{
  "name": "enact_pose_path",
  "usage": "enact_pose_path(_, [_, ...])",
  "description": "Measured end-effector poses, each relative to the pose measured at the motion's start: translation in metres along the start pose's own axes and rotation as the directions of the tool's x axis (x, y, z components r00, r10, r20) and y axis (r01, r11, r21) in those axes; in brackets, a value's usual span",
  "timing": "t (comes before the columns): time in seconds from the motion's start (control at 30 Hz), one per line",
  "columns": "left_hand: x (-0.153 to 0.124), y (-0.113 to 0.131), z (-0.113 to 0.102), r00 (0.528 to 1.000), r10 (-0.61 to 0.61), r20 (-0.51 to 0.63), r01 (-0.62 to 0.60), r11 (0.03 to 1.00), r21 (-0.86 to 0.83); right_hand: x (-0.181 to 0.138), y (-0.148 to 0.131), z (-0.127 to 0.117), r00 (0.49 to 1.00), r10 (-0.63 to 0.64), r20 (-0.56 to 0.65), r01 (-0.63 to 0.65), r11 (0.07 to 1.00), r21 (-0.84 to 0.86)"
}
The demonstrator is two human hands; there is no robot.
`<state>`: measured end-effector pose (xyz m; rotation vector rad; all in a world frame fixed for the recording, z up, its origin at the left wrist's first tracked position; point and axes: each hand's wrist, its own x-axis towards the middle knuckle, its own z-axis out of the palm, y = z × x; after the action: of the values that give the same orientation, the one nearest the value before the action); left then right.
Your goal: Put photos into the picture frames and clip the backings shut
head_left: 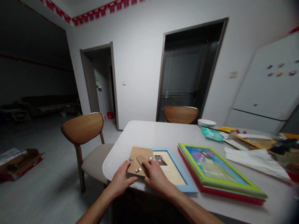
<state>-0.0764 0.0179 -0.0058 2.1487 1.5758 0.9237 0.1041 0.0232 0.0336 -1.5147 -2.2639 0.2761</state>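
Note:
A brown backing board (134,152) with metal clips and a fold-out stand leg (140,161) lies at the table's near-left edge. It overlaps the left side of a light blue picture frame (173,152), which shows a cream sheet with a small photo. My left hand (121,179) rests at the board's left edge, fingers stretched and thumb apart. Curled over the board's right part is my right hand (156,175), its fingers by the stand leg and thumb at the near edge. The undersides of both hands are hidden.
Stacked frames, a green one (218,161) on top and a red one (207,189) below, lie to the right. Beyond are a teal packet (212,133), a white bowl (206,122) and white paper (255,160). Wooden chairs (83,129) stand left and behind the table.

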Motion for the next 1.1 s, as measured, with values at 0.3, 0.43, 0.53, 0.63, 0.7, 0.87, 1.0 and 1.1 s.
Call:
enact_pose_path(0.3, [0.004, 0.072, 0.035, 0.988, 0.143, 0.058, -0.141, 0.989, -0.045, -0.042, 0.078, -0.062, 0.987, 0.106, 0.119, -0.142, 0.923, 0.357])
enact_pose_path(0.43, [0.005, 0.083, 0.048, 0.981, 0.145, 0.126, -0.145, 0.989, -0.003, -0.046, 0.101, -0.077, 0.988, 0.102, 0.117, -0.122, 0.975, 0.187])
enact_pose_path(0.53, [0.002, 0.075, 0.048, 0.975, 0.133, 0.178, -0.142, 0.989, 0.037, -0.041, 0.103, -0.079, 0.995, 0.02, 0.093, -0.019, 1.0, -0.005])
enact_pose_path(0.63, [-0.001, 0.065, 0.042, 0.966, 0.15, 0.209, -0.167, 0.984, 0.065, -0.033, 0.1, -0.076, 0.998, -0.037, 0.059, 0.044, 0.992, -0.121])
enact_pose_path(0.7, [-0.001, 0.063, 0.037, 0.963, 0.165, 0.214, -0.185, 0.98, 0.079, -0.029, 0.099, -0.072, 0.997, -0.048, 0.057, 0.057, 0.985, -0.162])
enact_pose_path(0.87, [0.006, 0.069, 0.035, 0.956, 0.202, 0.213, -0.223, 0.972, 0.079, -0.026, 0.097, -0.06, 0.997, -0.026, 0.078, 0.039, 0.984, -0.174])
enact_pose_path(1.0, [0.015, 0.075, 0.038, 0.929, 0.264, 0.26, -0.282, 0.959, 0.036, -0.028, 0.094, -0.048, 0.997, -0.027, 0.078, 0.037, 0.992, -0.124])
enact_pose_path(1.1, [0.016, 0.073, 0.035, 0.905, 0.309, 0.293, -0.325, 0.946, 0.007, -0.031, 0.093, -0.041, 0.996, -0.018, 0.082, 0.026, 0.995, -0.101])
